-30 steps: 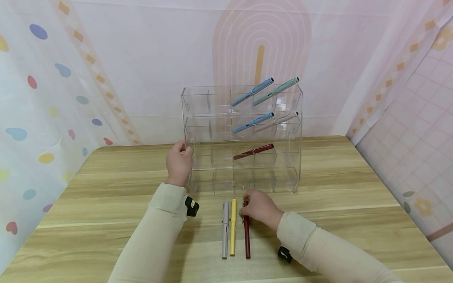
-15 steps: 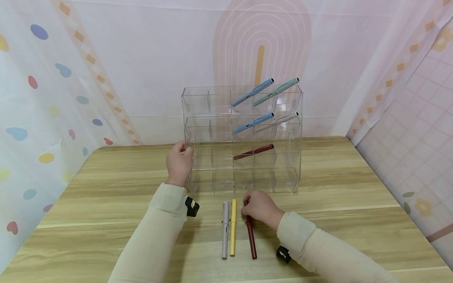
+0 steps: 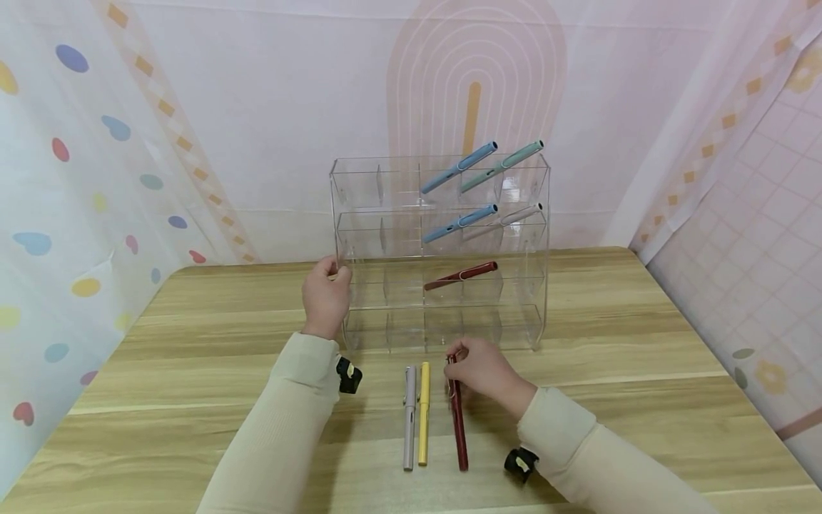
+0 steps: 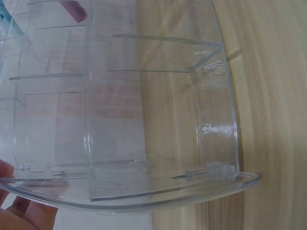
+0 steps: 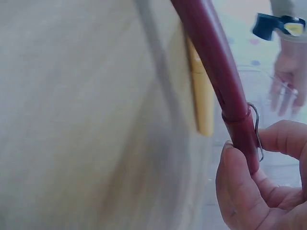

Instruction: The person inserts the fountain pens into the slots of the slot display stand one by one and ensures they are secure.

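Observation:
My right hand [image 3: 480,369] pinches the capped, clip end of a dark red pen [image 3: 459,428] in front of the rack. In the right wrist view thumb and fingers hold the red pen [image 5: 225,76] by its cap, beside the metal clip. The left hand [image 3: 325,296] grips the left side panel of a clear acrylic pen rack [image 3: 443,257]; the left wrist view shows its fingers [image 4: 36,215] at the panel's edge [image 4: 144,205]. A grey pen [image 3: 409,421] and a yellow pen [image 3: 424,414] lie side by side on the table, left of the red one.
Slanting in the rack are two blue pens [image 3: 459,168] [image 3: 460,223], a green pen [image 3: 504,165], a pale grey pen [image 3: 504,222] and another dark red pen [image 3: 461,275]. The wooden table [image 3: 193,400] reaches patterned curtains [image 3: 276,107] at the back and sides.
My right hand has shifted slightly right and up with the red pen's cap end, and the pen has swung away from the yellow one. The left hand stays on the rack.

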Tool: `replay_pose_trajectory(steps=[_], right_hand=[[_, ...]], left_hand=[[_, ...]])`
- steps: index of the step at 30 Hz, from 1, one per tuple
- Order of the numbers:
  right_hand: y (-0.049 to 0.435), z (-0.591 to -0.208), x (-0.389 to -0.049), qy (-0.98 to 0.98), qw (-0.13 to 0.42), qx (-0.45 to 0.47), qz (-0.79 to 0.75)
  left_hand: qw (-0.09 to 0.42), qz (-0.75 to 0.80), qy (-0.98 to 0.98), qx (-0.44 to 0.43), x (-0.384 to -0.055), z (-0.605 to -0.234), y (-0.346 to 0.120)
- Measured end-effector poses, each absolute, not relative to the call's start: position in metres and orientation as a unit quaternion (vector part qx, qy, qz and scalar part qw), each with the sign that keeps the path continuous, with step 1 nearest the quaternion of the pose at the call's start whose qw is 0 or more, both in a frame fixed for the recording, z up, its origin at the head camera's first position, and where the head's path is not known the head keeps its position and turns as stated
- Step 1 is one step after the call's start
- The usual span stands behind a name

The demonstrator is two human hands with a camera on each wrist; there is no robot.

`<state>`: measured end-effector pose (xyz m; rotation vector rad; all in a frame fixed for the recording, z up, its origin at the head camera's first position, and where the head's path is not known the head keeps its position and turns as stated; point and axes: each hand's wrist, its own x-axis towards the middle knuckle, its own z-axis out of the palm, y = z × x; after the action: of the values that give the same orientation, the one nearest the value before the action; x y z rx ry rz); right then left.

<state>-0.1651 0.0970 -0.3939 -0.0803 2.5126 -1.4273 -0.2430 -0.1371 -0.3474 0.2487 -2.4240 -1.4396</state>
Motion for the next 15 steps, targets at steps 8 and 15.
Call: replay_pose_trajectory(steps=[8, 15], right_hand=[[0.114, -0.373, -0.166, 0.844, 0.118, -0.002, -0.524], [0.132, -0.354, -0.168, 0.804, 0.086, 0.010, -0.588]], left_hand=[[0.156, -0.503, -0.845, 0.089, -0.243, -0.347, -0.137], [0.151, -0.511, -0.841, 0.091, -0.243, -0.347, -0.137]])
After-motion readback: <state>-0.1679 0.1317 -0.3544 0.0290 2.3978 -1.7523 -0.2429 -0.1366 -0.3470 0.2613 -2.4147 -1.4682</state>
